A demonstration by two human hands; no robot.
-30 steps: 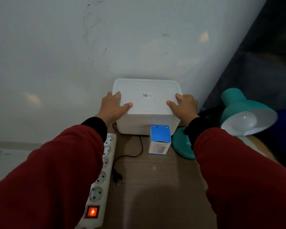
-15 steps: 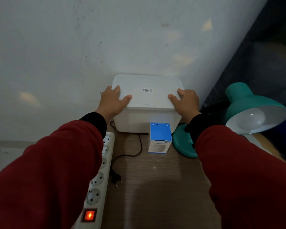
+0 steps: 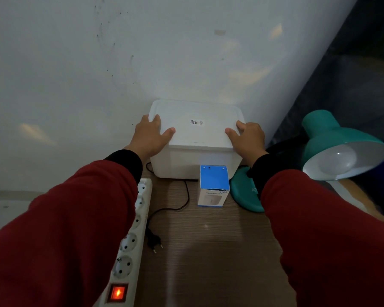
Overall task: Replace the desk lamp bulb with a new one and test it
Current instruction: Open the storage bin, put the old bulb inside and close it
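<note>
A white lidded plastic box (image 3: 196,129) stands against the wall at the back of the wooden desk (image 3: 208,251). My left hand (image 3: 151,138) grips the lid's left edge and my right hand (image 3: 246,138) grips its right edge, thumbs on top. A teal desk lamp (image 3: 326,134) stands at the right, its shade tilted toward me with a white bulb (image 3: 337,160) inside, unlit. Its teal base (image 3: 244,191) lies partly behind my right sleeve. The lamp's black plug (image 3: 154,242) lies loose on the desk, not in any socket.
A white power strip (image 3: 131,235) runs along the desk's left edge, its red switch (image 3: 118,292) glowing. A small blue and white carton (image 3: 213,185) stands in front of the box. The white wall rises right behind the box. Dark fabric fills the right side.
Both hands stay on the box lid in the same grip. The view has shifted slightly, so the lamp shows more fully at the right.
</note>
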